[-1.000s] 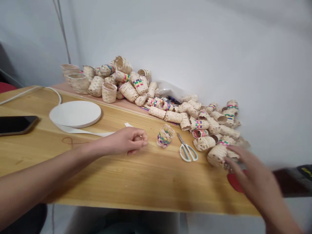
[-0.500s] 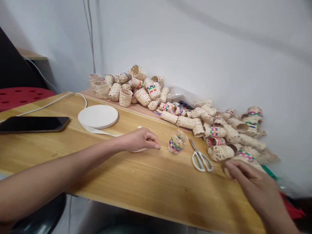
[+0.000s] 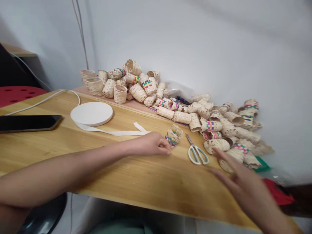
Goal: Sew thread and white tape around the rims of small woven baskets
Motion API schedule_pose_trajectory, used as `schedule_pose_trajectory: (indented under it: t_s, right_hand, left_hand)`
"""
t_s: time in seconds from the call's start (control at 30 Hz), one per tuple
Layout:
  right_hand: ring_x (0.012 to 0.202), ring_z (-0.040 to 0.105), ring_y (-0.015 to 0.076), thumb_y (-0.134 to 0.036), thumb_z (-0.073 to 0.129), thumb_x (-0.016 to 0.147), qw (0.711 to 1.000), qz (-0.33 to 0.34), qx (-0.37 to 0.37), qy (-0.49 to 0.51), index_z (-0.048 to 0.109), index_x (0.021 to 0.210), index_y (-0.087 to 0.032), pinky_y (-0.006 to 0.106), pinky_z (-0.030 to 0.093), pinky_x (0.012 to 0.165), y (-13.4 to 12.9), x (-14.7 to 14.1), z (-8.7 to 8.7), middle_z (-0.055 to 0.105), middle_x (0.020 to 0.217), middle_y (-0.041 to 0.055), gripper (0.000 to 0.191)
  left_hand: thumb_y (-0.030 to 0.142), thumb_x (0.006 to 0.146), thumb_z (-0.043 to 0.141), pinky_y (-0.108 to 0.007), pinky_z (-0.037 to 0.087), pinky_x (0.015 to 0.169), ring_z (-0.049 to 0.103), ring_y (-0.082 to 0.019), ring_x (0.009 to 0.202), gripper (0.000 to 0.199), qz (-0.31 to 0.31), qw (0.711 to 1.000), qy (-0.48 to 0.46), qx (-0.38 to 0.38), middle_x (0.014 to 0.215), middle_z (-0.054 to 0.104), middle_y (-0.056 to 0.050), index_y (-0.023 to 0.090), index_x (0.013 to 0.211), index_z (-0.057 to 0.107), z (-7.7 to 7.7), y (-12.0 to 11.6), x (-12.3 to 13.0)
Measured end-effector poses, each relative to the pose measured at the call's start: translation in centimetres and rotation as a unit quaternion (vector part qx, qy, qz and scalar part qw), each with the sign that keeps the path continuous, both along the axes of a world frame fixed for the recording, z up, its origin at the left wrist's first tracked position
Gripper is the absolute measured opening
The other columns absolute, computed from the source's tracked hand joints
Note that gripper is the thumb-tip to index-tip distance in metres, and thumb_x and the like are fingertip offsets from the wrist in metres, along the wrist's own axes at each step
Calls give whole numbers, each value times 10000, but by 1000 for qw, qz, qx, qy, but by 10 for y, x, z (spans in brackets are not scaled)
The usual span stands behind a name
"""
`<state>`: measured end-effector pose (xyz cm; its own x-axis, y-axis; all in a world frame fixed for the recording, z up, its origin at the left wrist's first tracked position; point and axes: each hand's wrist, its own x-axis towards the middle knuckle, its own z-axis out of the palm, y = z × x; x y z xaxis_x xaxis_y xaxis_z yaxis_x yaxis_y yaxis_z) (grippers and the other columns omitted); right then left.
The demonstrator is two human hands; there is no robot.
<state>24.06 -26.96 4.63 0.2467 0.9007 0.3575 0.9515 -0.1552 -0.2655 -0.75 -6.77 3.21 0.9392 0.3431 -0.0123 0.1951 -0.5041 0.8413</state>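
My left hand (image 3: pixel 156 144) is closed in a pinch just in front of a small woven basket (image 3: pixel 174 136) with coloured bands. Anything between those fingertips is too small to make out. My right hand (image 3: pixel 240 183), blurred by motion, has its thumb and fingers spread with nothing visible between them. It is to the right of the scissors (image 3: pixel 198 153), which lie on the table with white handles toward me. A white ribbon (image 3: pixel 126 133) runs from its flat roll (image 3: pixel 92 113) to behind my left hand, its loose end folded up.
A long pile of woven bamboo tubes and small baskets (image 3: pixel 138 92) lines the wall side of the wooden table (image 3: pixel 146 182). On the left are a phone (image 3: pixel 29 123) and a white cable (image 3: pixel 36 103). Something green (image 3: pixel 263 165) lies at the right end.
My left hand has moved right, closer to the woven basket, still pinched. My right hand's fingers have opened from a pinch. The whole view has shifted slightly.
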Motion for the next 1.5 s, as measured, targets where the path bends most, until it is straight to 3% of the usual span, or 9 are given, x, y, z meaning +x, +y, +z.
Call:
schedule_pose_trajectory:
  t_s: [0.1, 0.17, 0.27, 0.47, 0.6, 0.87, 1.03, 1.2, 1.5]
  right_hand:
    - [547, 605, 153, -466, 549, 836, 981, 85, -81, 155, 410, 1414, -248, 315, 516, 582, 43, -66, -5, 678, 1169, 81, 633]
    - [586, 621, 166, -427, 518, 851, 978, 92, -68, 173, 634, 1175, -228, 285, 498, 587, 54, -70, -11, 740, 868, 33, 397]
    - [638, 643, 183, -456, 505, 850, 987, 63, -49, 139, 703, 765, -232, 274, 491, 615, 44, -32, -21, 702, 678, 11, 311]
    - [754, 691, 242, -670, 491, 777, 993, -47, -73, 83, 727, 782, -232, 310, 537, 636, -7, 59, -49, 747, 819, 53, 497]
    - [801, 706, 275, -653, 452, 800, 991, -56, -119, 37, 740, 792, -238, 374, 563, 698, -23, 87, -67, 755, 878, 72, 506]
    - [1144, 548, 332, -507, 363, 930, 976, -43, -58, -207, 633, 1168, -151, 493, 460, 936, -17, 54, -51, 602, 1243, 154, 507]
    - [1065, 563, 275, -307, 489, 919, 984, 31, -40, -168, 650, 1049, -165, 408, 451, 902, 39, -7, -47, 630, 1148, 125, 251]
    - [904, 590, 261, -173, 544, 871, 984, 28, -135, -113, 644, 844, -179, 350, 441, 731, 90, -31, -67, 651, 933, 99, 105]
    - [777, 565, 192, -169, 382, 929, 992, 72, -98, 24, 515, 803, -205, 303, 430, 693, 72, -60, -84, 621, 835, 50, 187]
  left_hand:
    - [292, 805, 594, -187, 246, 509, 373, -70, 540, 203, 0, 999, -42, 19, 574, 499, 44, 138, 706, 680, 13, -16, 24]
    - [300, 797, 604, -192, 242, 510, 362, -71, 537, 202, 7, 999, -43, 17, 561, 485, 47, 137, 701, 677, 10, -15, 30]
    - [335, 774, 618, -191, 253, 518, 364, -75, 545, 225, 26, 1000, -5, -15, 569, 496, 48, 134, 680, 656, -10, 2, 20]
    - [380, 773, 582, -192, 267, 519, 396, -93, 542, 273, 91, 993, 72, -33, 560, 512, 36, 132, 672, 635, -49, 28, -24]
    - [418, 844, 516, -218, 247, 530, 444, -116, 549, 325, 87, 977, 143, 135, 602, 575, 11, 170, 688, 658, -45, 33, -43]
    - [285, 913, 455, -300, 344, 670, 544, -210, 770, 260, 142, 842, 138, 501, 808, 604, -89, 150, 790, 640, -7, 20, -52]
    - [187, 907, 464, -308, 382, 635, 573, -211, 753, 199, -42, 878, 94, 468, 820, 625, -74, 154, 823, 642, -28, -15, 4]
    - [67, 854, 458, -308, 412, 636, 608, -240, 802, 214, -36, 887, 101, 450, 930, 658, -133, 96, 914, 661, -62, -10, 47]
    - [232, 901, 452, -252, 411, 645, 587, -167, 747, 181, 25, 964, 55, 258, 836, 656, -40, 163, 841, 609, -59, -1, 12]
